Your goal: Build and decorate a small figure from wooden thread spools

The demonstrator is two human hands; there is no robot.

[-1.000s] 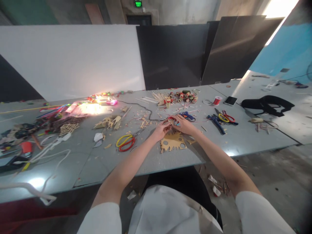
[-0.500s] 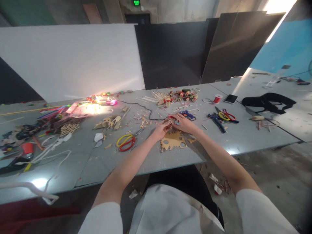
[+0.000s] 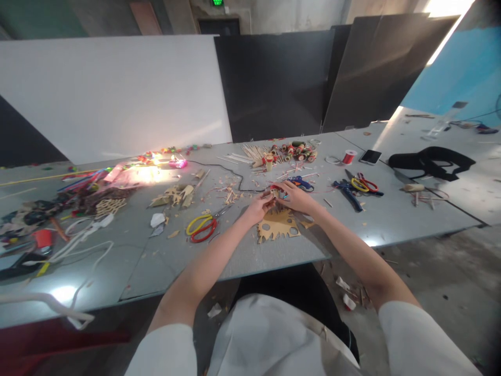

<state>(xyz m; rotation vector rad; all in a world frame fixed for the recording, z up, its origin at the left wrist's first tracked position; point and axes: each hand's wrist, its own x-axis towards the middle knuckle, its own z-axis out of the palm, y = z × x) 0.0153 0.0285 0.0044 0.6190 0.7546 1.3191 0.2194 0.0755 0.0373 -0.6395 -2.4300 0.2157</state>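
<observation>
My left hand [image 3: 259,208] and my right hand [image 3: 294,197] meet above the table, fingers closed around a small piece with some red on it. My fingers cover most of that piece, so its kind is unclear. Just below them lies a tan sheet [image 3: 279,225] with round holes and a jagged edge. Behind my right hand rests a blue glue gun [image 3: 300,182]. Yellow-and-red-handled scissors [image 3: 202,228] lie left of my left forearm.
Pliers [image 3: 348,194], a red thread spool [image 3: 349,156], a phone [image 3: 370,156] and a black cap [image 3: 432,164] lie to the right. Several small bamboo pieces [image 3: 299,152] and thin sticks [image 3: 252,152] are at the back. White cables [image 3: 84,237] cross the left side.
The view has tilted very slightly. Both hands stay together in the same place around the small piece, with little visible movement.
</observation>
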